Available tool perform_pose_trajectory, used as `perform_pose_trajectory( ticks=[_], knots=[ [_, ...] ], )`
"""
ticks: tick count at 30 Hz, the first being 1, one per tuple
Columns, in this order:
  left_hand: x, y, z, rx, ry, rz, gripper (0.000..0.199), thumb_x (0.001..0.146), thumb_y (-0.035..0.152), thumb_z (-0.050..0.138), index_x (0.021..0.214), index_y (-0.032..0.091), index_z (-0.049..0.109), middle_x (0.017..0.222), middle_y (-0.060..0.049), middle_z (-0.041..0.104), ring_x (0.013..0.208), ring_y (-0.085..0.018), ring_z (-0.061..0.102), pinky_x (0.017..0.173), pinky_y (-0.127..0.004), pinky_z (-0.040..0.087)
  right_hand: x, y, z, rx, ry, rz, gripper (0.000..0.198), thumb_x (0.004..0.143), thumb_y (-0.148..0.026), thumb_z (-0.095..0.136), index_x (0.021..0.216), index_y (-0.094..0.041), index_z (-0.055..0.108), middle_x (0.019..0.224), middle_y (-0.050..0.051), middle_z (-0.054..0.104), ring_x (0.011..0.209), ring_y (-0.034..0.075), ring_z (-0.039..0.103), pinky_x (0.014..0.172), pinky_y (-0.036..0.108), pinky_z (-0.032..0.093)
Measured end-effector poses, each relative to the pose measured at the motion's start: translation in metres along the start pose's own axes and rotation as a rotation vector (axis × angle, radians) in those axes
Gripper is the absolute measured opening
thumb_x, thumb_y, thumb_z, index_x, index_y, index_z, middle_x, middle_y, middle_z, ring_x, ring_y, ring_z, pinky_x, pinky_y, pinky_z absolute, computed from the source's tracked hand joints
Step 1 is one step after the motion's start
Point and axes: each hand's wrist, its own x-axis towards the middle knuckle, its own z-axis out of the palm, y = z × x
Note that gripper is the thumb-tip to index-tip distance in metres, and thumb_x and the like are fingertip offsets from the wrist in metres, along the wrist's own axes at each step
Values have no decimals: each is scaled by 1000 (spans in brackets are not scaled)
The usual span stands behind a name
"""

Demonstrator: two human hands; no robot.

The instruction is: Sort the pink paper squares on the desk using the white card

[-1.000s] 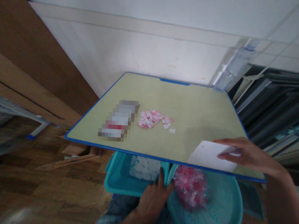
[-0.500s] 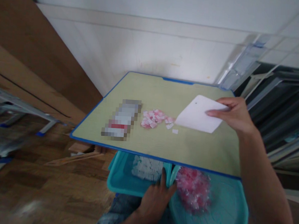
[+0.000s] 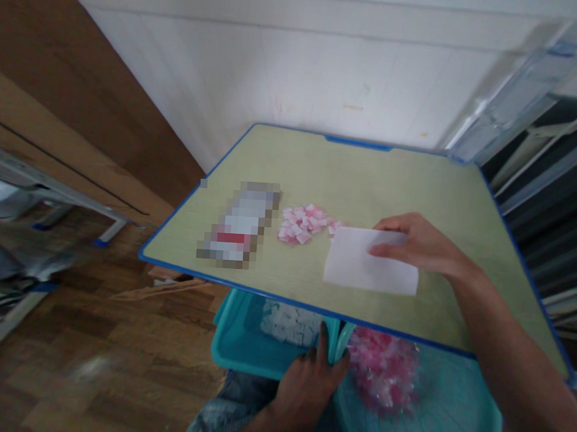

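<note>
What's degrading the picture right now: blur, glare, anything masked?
Head view: coarse pixel blocks mask the item on the tabletop; head view: the pink bundle below looks soft and smeared, with small glints; head view: a pale, blurry shine marks the wooden floor; head view: the white sheet in the right hand keeps a readable outline.

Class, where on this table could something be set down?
Bare: the table's back strip, along the wall; and its right part, between the right hand and the blue edge. Crowded: left to middle, with a blurred item, pink-and-white pieces and the white card; below, the left hand is at the rims of two teal tubs.
</note>
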Motion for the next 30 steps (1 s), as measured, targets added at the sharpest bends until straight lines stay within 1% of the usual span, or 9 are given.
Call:
perform_pose_trajectory(
  ticks=[3, 8, 10, 13, 17, 19, 22, 26, 30],
  knots=[
    [0, 0, 0, 4, 1, -3, 47, 83, 18, 28, 126, 35, 27, 124, -19, 42, 72, -18, 60, 54, -30, 50, -2, -4, 2, 37, -29, -13, 24, 61, -34, 60, 75, -15, 65, 67, 0, 63, 58, 13, 56, 49, 21, 42],
    [0, 0, -3, -11, -14, 2, 44, 84, 19, 26, 125, 35, 30, 123, -19, 43, 73, -19, 60, 55, -31, 50, -15, 19, -31, -37, 300, 149, 30, 58, -41, 63, 73, -16, 65, 57, 0, 59, 47, 11, 50, 40, 20, 35],
    [0, 0, -4, -14, -7, 10, 45, 84, 18, 26, 125, 35, 29, 124, -19, 42, 73, -19, 60, 54, -31, 50, -15, 29, -41, -56, 362, 214, 33, 56, -42, 64, 73, -15, 65, 54, -1, 58, 43, 10, 48, 37, 20, 32],
    [0, 0, -4, -15, 11, 11, 44, 83, 17, 25, 124, 34, 30, 123, -19, 43, 73, -19, 60, 54, -32, 50, -9, 31, -35, -84, 297, 201, 29, 56, -39, 65, 72, -15, 65, 54, -1, 58, 44, 11, 50, 39, 20, 34],
    [-1, 0, -5, -22, 7, 7, 44, 83, 18, 27, 124, 33, 30, 124, -20, 42, 72, -19, 60, 55, -32, 50, 4, 11, 2, 9, 20, 84, 25, 60, -35, 62, 73, -14, 64, 62, 0, 62, 54, 13, 55, 46, 21, 39],
    [-1, 0, -5, -22, 12, 4, 44, 83, 18, 26, 124, 33, 29, 124, -19, 41, 72, -19, 60, 54, -32, 50, 8, 1, 19, 53, -73, 32, 23, 60, -33, 62, 72, -13, 64, 64, 0, 63, 57, 14, 56, 48, 21, 40],
    [-1, 1, -5, -15, 24, -8, 43, 84, 18, 24, 124, 34, 29, 125, -19, 41, 71, -19, 60, 54, -32, 50, 8, -3, 28, 99, -47, 7, 23, 59, -33, 62, 70, -13, 63, 64, 0, 62, 58, 13, 55, 50, 21, 40],
    [0, 1, -6, -16, 19, -16, 42, 84, 20, 26, 123, 35, 31, 127, -20, 38, 71, -19, 60, 54, -32, 50, 6, 6, 21, 132, 44, 88, 30, 58, -37, 63, 74, -12, 63, 62, 1, 61, 54, 13, 54, 48, 22, 40],
    [0, 1, -4, -8, 30, -17, 42, 84, 20, 26, 123, 35, 30, 128, -21, 36, 71, -19, 60, 54, -32, 50, 6, 9, 21, 124, 2, 110, 28, 60, -36, 62, 74, -12, 63, 64, 2, 62, 56, 13, 55, 48, 22, 40]
  ],
)
